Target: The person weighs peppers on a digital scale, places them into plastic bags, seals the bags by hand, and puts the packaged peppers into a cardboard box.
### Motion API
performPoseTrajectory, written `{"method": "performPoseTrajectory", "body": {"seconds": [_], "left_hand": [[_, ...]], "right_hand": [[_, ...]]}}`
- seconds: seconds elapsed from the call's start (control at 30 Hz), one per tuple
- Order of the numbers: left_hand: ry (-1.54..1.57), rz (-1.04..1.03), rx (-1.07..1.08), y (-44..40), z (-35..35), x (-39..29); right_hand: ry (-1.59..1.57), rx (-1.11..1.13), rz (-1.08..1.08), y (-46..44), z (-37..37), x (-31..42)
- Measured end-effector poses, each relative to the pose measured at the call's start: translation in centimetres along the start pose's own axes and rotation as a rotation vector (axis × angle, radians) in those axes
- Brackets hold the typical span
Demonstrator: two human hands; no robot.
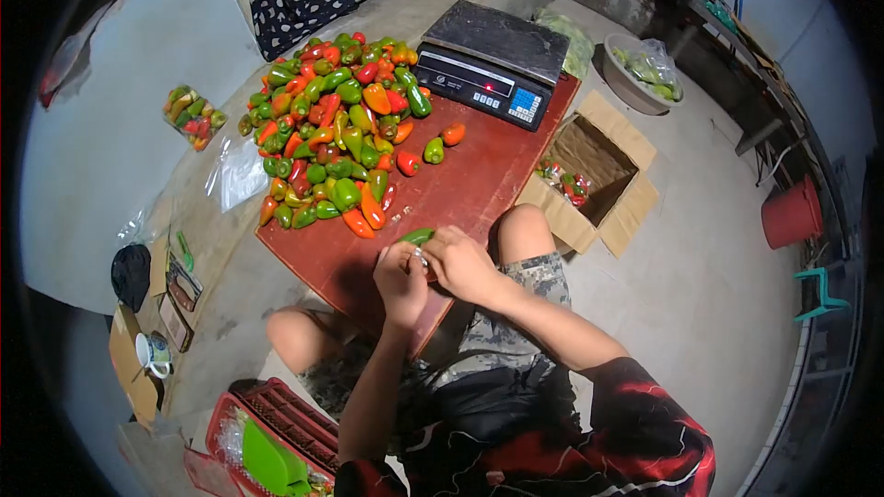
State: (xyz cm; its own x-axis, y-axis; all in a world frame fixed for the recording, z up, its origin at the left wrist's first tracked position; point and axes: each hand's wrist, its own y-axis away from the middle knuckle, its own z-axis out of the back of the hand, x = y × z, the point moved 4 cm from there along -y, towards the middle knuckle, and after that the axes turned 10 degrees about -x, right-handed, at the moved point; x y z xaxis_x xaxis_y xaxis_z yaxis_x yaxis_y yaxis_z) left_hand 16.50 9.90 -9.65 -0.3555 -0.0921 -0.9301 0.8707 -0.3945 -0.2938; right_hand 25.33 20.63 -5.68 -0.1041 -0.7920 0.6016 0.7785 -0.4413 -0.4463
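Note:
Above the near edge of the red table (318,262), my two hands are close together with fingers curled. A long green pepper (417,236) pokes out beyond the fingertips; the rest of it is covered. My left hand (401,283) is closed around its near side, and a small whitish bit I cannot identify shows at those fingers. My right hand (463,265) pinches the pepper from the other side. Past the hands rises a big heap of red, green and orange peppers (336,143). A red pepper (408,163) and a green pepper (434,151) lie at its right side.
A digital scale (488,60) occupies the table's far right corner. On the floor to the right are an open cardboard box (635,152) and a basin (635,92). Clear plastic bags (241,170) lie left of the table; a red basket (221,419) holds a green scoop (273,460).

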Motion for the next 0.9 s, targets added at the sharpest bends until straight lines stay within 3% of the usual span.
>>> {"method": "performPoseTrajectory", "body": {"seconds": [0.03,0.1,0.23,0.4,0.5,0.63,0.73,0.9], "left_hand": [[-0.002,0.001,0.001,0.2,0.0,0.9],[0.319,0.3,0.093,0.6,-0.4,2.7],[0.364,0.394,0.058,0.9,0.0,3.5],[0.421,0.511,0.151,0.5,0.2,3.2],[0.416,0.454,0.295,-0.2,0.5,2.3],[0.363,0.465,0.296,-0.5,0.4,0.8],[0.388,0.523,0.466,-0.6,0.4,1.2],[0.255,0.364,0.57,-1.1,1.2,1.4]], "right_hand": [[0.141,0.053,0.063,0.4,-0.6,0.4],[0.232,0.036,0.138,0.6,-0.4,1.3],[0.372,0.038,0.255,0.7,-0.1,2.4],[0.387,0.003,0.237,0.8,-0.6,2.2],[0.355,-0.012,0.187,0.7,-0.3,2.0],[0.286,0.025,0.095,1.2,-0.5,1.0],[0.196,0.071,0.032,1.4,-0.4,0.2],[0.115,0.131,-0.033,1.3,-0.4,0.0]]}}
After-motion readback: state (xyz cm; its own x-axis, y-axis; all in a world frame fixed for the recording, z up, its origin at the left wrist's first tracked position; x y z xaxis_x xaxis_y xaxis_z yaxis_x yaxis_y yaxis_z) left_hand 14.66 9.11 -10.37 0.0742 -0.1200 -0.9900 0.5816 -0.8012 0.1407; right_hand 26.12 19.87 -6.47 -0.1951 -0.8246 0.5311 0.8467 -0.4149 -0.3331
